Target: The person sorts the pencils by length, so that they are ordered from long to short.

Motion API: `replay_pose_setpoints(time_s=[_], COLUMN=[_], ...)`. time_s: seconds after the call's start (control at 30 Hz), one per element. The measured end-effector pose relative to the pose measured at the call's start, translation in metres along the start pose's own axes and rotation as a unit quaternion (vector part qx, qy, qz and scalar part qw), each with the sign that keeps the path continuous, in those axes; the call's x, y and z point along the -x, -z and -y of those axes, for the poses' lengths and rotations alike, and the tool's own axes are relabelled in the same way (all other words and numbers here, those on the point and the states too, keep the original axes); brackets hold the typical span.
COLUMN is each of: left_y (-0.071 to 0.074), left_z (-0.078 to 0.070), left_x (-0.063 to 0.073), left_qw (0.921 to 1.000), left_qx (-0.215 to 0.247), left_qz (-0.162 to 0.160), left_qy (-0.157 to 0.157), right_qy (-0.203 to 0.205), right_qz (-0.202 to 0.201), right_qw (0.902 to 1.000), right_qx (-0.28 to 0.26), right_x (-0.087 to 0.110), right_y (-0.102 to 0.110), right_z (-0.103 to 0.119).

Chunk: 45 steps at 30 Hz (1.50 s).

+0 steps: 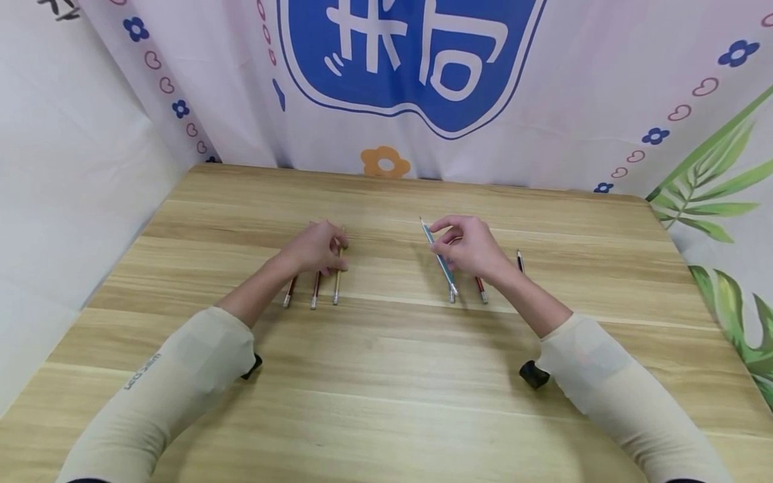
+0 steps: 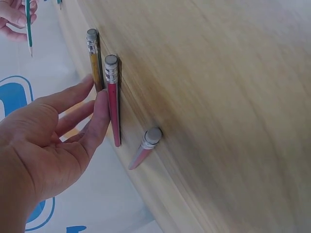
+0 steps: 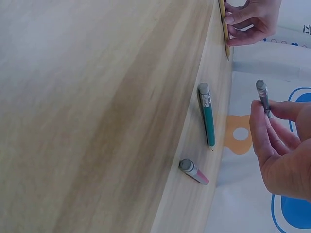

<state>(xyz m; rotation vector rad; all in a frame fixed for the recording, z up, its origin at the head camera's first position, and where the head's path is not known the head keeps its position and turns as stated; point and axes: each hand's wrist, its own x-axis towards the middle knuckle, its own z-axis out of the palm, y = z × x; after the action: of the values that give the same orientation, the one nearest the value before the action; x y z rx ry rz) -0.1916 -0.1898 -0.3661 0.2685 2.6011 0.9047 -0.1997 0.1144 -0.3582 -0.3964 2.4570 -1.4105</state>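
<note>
Right grip [image 1: 470,245] pinches blue-green pencil [image 1: 445,270]; left grip [image 1: 317,247] pinches yellow pencil [image 1: 337,285]. Judged light, stiff; hold mid-shaft.

Dark pencil [image 1: 520,260] is partly hidden by R forearm [image 1: 536,303]; blue logo [image 1: 410,84] is cut off up top; L sleeve txt [image 1: 142,371] prob. can't be read.

You wear a cream fabric left sleeve [image 1: 163,396] marked with small grey lettering [image 1: 142,371], and a matching cream fabric right sleeve [image 1: 640,396]. A small black piece [image 1: 253,367] shows at your left cuff; a stubby black piece [image 1: 534,375] at your right.
</note>
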Motion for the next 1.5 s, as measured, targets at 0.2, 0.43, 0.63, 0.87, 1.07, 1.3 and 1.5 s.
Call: replay_pose_setpoints(time_s=[0.2, 0.43, 0.63, 0.87, 1.07, 1.3, 1.5], left_y=[0.003, 0.003, 0.002, 0.002, 0.003, 0.002, 0.001], left_z=[0.0, 0.0, 0.002, 0.0, -0.002, 0.0, 0.001], left_x=[0.005, 0.004, 0.0, -0.001, -0.001, -0.002, -0.004], left_qw=[0.9997, 0.9998, 0.9987, 0.9985, 0.9991, 0.9994, 0.9998], left_qx=[0.023, -0.009, -0.033, -0.038, -0.028, -0.022, 0.003], left_qz=[0.002, -0.011, -0.017, -0.017, -0.013, -0.01, -0.006], left_qy=[0.003, -0.015, -0.033, -0.036, -0.03, -0.025, -0.019], right_qy=[-0.003, -0.002, -0.001, -0.004, -0.001, 0.001, 0.006], right_qz=[0.001, 0.002, 0.008, 0.01, 0.01, 0.013, 0.018], right_qw=[1.0, 0.9999, 0.9995, 0.9995, 0.9996, 0.9994, 0.9994], right_qx=[-0.005, -0.013, -0.03, -0.03, -0.028, -0.031, -0.029], right_x=[-0.001, -0.002, -0.004, -0.004, -0.004, -0.004, -0.007], right_y=[-0.001, -0.003, -0.005, -0.006, -0.005, -0.01, -0.018], right_z=[-0.001, -0.001, 0.0, 0.001, 0.002, 0.004, 0.007])
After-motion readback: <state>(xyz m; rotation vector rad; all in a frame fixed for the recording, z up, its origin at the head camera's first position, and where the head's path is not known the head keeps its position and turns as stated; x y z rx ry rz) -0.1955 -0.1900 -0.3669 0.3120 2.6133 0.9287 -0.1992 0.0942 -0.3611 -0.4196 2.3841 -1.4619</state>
